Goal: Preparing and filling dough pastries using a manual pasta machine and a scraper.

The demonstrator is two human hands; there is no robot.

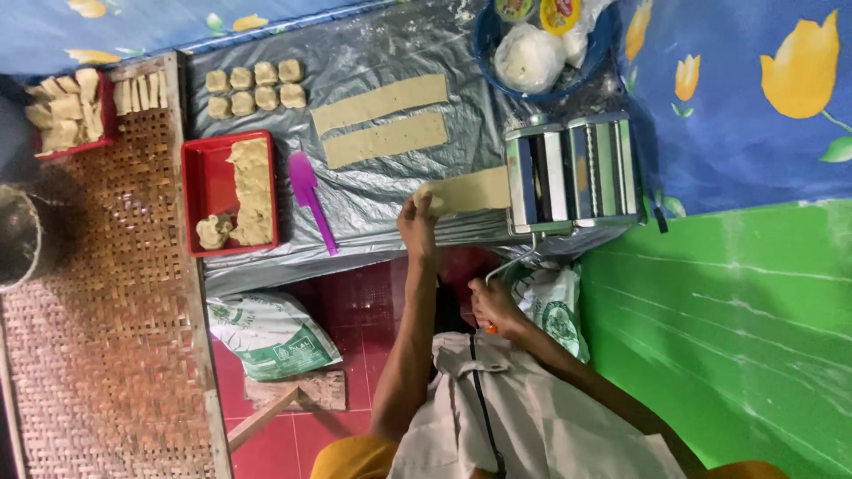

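Observation:
My left hand (417,217) pinches the end of a pale dough sheet (470,190) that comes out of a metal roller machine (572,173) on the grey plastic-covered table (373,200). My right hand (493,303) is closed around the machine's crank handle (490,328), which has an orange grip, below the table edge. Two flat dough strips (382,120) lie side by side further along the table. Beyond them sit several small square dough pieces (256,87).
A red tray (202,191) holds dough scraps, with a purple spatula (311,197) beside it. A blue basin (497,53) with a white bag stands past the machine. A woven bamboo mat (115,293), another red tray of dough (62,111) and printed sacks (271,333) lie around.

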